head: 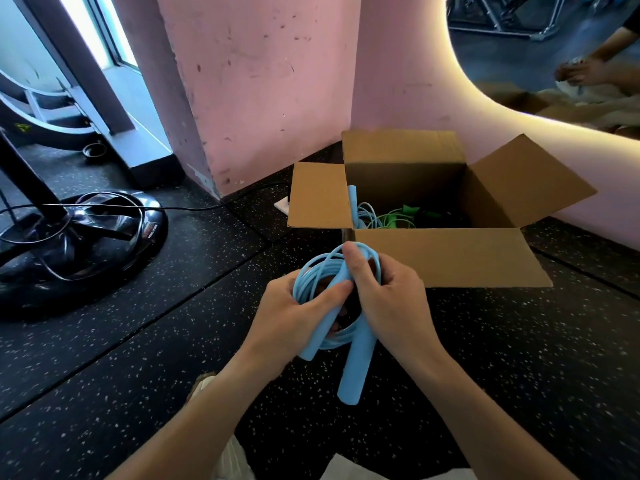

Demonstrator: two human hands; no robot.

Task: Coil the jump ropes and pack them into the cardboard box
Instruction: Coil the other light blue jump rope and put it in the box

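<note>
Both hands hold a light-blue plastic jump rope (332, 299), coiled, just in front of the open brown cardboard box (446, 254). The left hand (294, 317) grips the loops and one handle; the right hand (388, 299) curls round the bundle's other side. Coiling looks about finished — next, probably, lift it over the near wall beside the blue and green ropes (391, 216) already inside.

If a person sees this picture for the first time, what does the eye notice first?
First, the coiled light blue jump rope at the centre, gripped by the left hand and the right hand. Just beyond stands the open brown cardboard box on the black speckled floor, with blue and green ropes inside.
</note>
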